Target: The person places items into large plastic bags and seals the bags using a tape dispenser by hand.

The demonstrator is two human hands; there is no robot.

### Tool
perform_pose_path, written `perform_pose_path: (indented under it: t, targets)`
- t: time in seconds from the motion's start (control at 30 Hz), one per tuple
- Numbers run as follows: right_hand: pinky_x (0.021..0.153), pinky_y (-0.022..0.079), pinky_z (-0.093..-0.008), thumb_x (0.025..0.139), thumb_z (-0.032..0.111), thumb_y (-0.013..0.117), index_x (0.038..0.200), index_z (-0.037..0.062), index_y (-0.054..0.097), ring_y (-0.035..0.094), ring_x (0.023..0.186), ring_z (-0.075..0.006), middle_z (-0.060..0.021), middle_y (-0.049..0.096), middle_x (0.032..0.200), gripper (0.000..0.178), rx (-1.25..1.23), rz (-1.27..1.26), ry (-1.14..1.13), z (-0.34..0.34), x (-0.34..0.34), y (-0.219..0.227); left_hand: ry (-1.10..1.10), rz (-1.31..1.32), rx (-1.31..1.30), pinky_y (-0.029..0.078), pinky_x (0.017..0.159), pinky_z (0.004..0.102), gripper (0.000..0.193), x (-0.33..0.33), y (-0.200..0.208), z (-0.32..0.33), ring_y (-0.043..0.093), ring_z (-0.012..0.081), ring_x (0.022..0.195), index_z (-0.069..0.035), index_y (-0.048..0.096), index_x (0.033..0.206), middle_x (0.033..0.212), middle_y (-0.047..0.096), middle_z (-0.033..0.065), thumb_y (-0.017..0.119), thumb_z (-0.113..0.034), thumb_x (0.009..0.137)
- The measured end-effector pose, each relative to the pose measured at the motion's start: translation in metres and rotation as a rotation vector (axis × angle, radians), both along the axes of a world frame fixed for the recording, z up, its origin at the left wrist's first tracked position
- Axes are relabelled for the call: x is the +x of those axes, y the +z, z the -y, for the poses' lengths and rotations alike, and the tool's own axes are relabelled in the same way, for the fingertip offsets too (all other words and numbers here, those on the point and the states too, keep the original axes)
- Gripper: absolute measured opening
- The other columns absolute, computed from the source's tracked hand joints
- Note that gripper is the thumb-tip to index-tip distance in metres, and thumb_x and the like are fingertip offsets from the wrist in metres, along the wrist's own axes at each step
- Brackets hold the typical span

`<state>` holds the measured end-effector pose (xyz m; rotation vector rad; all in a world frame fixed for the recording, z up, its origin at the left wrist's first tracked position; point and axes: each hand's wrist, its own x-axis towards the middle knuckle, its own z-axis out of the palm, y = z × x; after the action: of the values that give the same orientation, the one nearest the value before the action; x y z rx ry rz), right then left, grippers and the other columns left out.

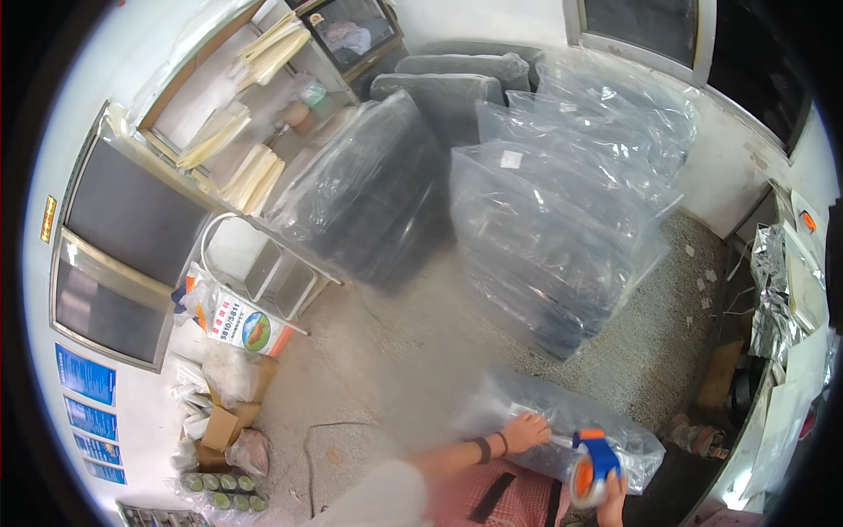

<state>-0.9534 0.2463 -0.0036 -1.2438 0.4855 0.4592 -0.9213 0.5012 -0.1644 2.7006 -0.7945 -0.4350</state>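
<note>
In front of me lies a long dark block wrapped in clear plastic (637, 443), its film loose and creased at the right end. My left hand (525, 432) rests on its near side, wrist banded, fingers curled together against the film; what they pinch, if anything, is too small to make out. A whitish strip shows on the film by these fingers. My right hand (612, 502) grips a blue tape dispenser (601, 458) with an orange top and an orange-cored roll, held at the near edge of the wrapped block.
Beyond stand several plastic-bagged dark panels (553, 237), with more wrapped panels (369, 184) leaning to their left. A white step stool (279, 279), an open cardboard box (230, 426) and green-topped cans (224, 492) are at left. A cluttered workbench (790, 378) edges the right.
</note>
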Motion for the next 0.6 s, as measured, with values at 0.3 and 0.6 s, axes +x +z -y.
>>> perform_pose_path:
  t: [0.3,0.6]
  targets:
    - [0.062,0.046,-0.0263,0.092,0.037,0.056,0.098,-0.0005,0.059,0.057,0.071,-0.0116,-0.0045,0.062,0.083,0.038,-0.121,-0.026,-0.186,-0.109,0.088,-0.071,-0.053,-0.272,-0.127,0.051,0.065,0.0459,0.026,0.059,0.032,-0.021,0.066,0.0302,0.079,-0.009,0.064,0.082,0.081,0.067,0.0141,0.044,-0.024,0.086]
    - [0.065,0.044,-0.0265,0.092,0.023,0.056,0.112,-0.0008,0.052,0.055,0.075,-0.0092,-0.0048,0.062,0.088,0.031,-0.456,-0.020,-0.019,-0.111,-0.137,-0.033,-0.088,-0.167,-0.099,0.049,0.057,0.0484,0.030,0.149,0.006,-0.019,0.063,0.0355,0.066,-0.012,0.063,0.078,0.071,0.064,0.0161,0.046,-0.033,0.090]
